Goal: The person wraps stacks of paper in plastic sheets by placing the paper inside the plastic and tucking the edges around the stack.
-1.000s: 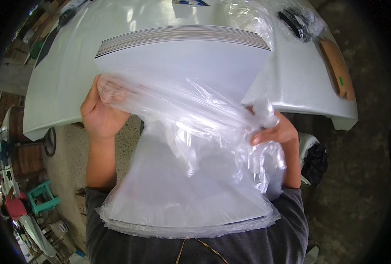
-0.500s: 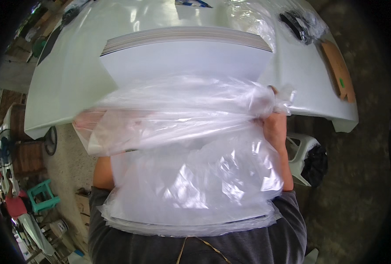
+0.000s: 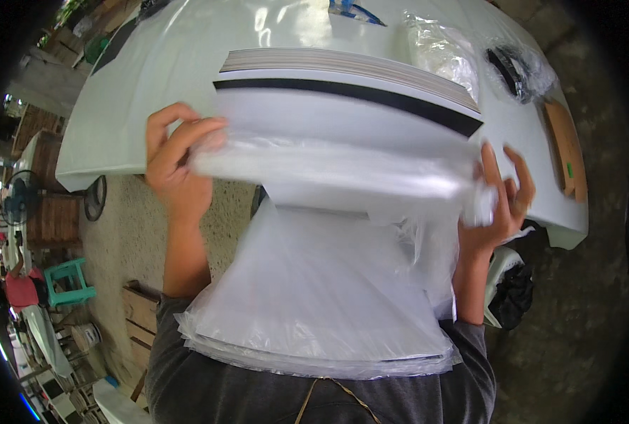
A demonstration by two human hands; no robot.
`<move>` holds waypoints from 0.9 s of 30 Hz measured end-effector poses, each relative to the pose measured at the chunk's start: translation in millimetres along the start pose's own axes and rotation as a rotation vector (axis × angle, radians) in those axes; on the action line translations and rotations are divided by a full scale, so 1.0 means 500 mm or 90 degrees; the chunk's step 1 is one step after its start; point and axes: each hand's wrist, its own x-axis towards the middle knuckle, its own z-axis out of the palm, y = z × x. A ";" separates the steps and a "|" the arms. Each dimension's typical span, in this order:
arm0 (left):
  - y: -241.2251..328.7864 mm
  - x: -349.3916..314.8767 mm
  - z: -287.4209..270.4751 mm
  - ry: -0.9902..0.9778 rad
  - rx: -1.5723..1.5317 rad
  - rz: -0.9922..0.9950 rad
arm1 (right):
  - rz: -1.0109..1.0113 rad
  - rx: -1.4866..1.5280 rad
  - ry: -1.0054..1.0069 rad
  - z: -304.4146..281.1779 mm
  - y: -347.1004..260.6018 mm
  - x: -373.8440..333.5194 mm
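Note:
My left hand (image 3: 176,152) pinches one end of a clear plastic bag (image 3: 314,164), thumb and fingers curled at its edge. At the other end, my right hand (image 3: 502,198) grips the bag, with some fingers raised. Motion blurs the bag, which is gathered into a band between my hands. It lies over the near part of a white sheet (image 3: 307,109) with a black strip along its far edge. Behind that strip show the edges of a thick stack of sheets (image 3: 350,65). A pile of clear plastic bags (image 3: 321,304) rests against my body, nearer than my hands.
A large pale green table (image 3: 130,120) carries the stack. On its right side are crumpled clear plastic (image 3: 441,53), a black wrapped item (image 3: 509,71) and a brown cardboard piece (image 3: 563,148). A green stool (image 3: 69,283) and a fan (image 3: 21,194) stand left; a person (image 3: 23,288) is beyond.
Both hands have come out from under the plastic to its two sides. The bag is drawn into a narrower band, and a black strip now shows on the sheet. The view has shifted slightly.

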 end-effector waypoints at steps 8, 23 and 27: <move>-0.008 0.029 -0.091 -0.442 -0.548 -0.239 | -0.001 0.220 -0.003 -0.079 0.013 -0.019; -0.110 -0.172 -0.020 -0.486 -0.717 -0.785 | 0.953 0.936 -0.346 -0.002 0.088 -0.136; -0.028 -0.154 -0.040 -0.377 -0.803 -0.568 | 0.778 1.194 -0.243 -0.046 0.075 -0.157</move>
